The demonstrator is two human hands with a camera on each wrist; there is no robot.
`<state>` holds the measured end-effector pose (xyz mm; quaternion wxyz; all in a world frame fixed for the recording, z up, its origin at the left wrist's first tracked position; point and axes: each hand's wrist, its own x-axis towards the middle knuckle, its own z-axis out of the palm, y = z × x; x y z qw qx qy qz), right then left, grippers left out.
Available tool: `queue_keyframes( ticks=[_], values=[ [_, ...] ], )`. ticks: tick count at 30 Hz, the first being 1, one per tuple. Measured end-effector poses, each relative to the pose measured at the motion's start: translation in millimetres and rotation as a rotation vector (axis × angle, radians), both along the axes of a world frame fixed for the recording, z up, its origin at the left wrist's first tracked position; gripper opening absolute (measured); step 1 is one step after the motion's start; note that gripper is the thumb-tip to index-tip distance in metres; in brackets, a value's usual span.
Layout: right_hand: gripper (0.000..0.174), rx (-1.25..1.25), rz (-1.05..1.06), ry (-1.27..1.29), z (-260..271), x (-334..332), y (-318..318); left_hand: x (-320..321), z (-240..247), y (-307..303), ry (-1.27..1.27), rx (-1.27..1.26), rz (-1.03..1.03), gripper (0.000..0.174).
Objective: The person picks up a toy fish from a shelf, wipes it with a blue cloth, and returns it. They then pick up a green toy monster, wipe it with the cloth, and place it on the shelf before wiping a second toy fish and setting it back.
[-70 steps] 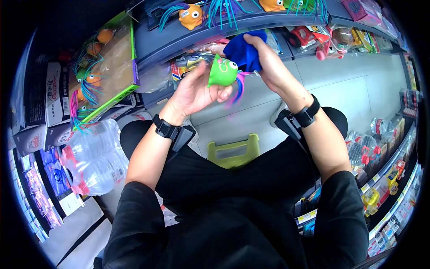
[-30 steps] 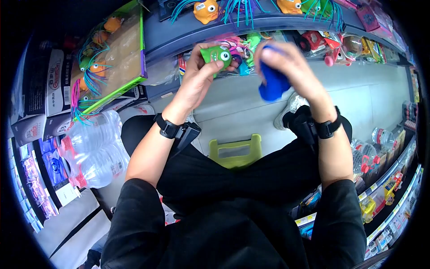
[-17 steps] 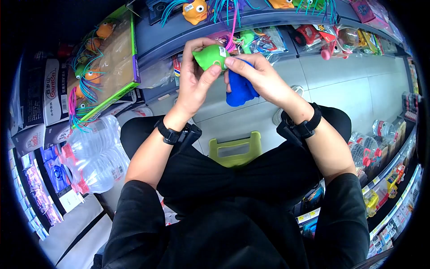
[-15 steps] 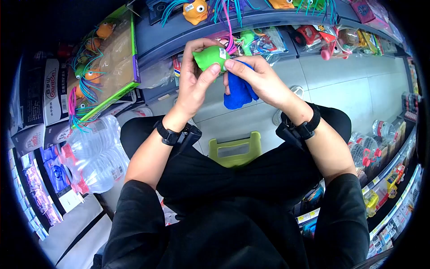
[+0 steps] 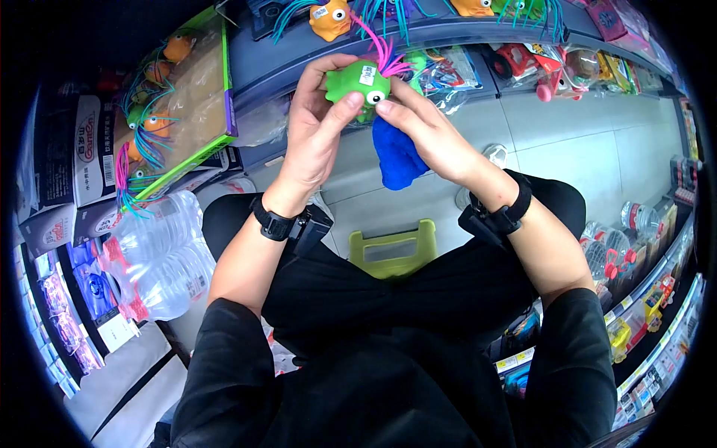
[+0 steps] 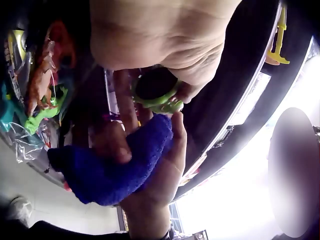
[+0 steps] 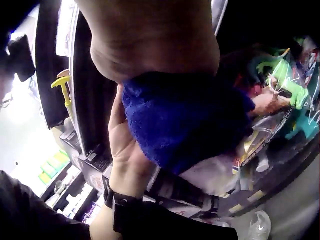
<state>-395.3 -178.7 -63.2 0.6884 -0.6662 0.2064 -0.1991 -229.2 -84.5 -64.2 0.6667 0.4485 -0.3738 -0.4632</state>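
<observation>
The left hand (image 5: 312, 127) grips a green one-eyed toy (image 5: 349, 84) with its thumb across the front; the toy has a white sticker and pink strands rising from its top. Beside it, the right hand (image 5: 433, 134) holds a blue cloth (image 5: 398, 155) that hangs below the fingers, its thumb by the toy's eye. In the left wrist view the cloth (image 6: 107, 172) lies in the right hand (image 6: 162, 175), close to the toy's hollow green underside (image 6: 159, 102). The cloth (image 7: 185, 120) hides most of the toy in the right wrist view.
Orange toys (image 5: 329, 21) with teal strands line the shelf (image 5: 299, 56) ahead. A green-edged box (image 5: 196, 89) of similar toys stands left, above packed water bottles (image 5: 160, 257). Packaged toys (image 5: 523, 63) lie on the lower shelf. A yellow-green stool (image 5: 394, 250) is between the legs.
The toy has been turned so its eye faces the camera and its pink strands lean right. Earlier, the right hand swung away with the cloth, then came back beside the toy.
</observation>
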Motion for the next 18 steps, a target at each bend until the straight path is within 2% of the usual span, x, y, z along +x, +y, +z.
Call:
queue_keyframes(
  ticks=[3,5,8,11,14,18],
  values=[
    [0.053,-0.006,-0.055,-0.016,-6.8,-1.3,-0.9,3.8,-5.4,-6.1,-0.242,-0.069,0.008,0.048],
    [0.056,-0.114,-0.132,-0.022,-19.2,0.0,-1.0,6.3,-6.4,-6.0,-0.415,-0.062,0.001,0.048],
    [0.059,-0.163,-0.136,0.031,-9.4,-2.9,-1.9,9.5,-14.9,-5.4,-0.515,-0.084,0.020,0.048],
    [0.060,-0.184,-0.140,0.017,-9.6,-1.7,-3.0,11.0,-23.8,-6.5,-0.447,-0.121,-0.027,0.049],
    [0.060,-0.136,-0.134,0.022,-8.9,-1.4,-3.8,4.4,-20.2,-3.0,-0.371,-0.068,0.019,0.051],
    [0.061,-0.103,-0.135,0.017,-10.5,-1.8,-4.1,6.1,-23.4,-2.6,-0.391,-0.052,0.007,0.050]
  ],
)
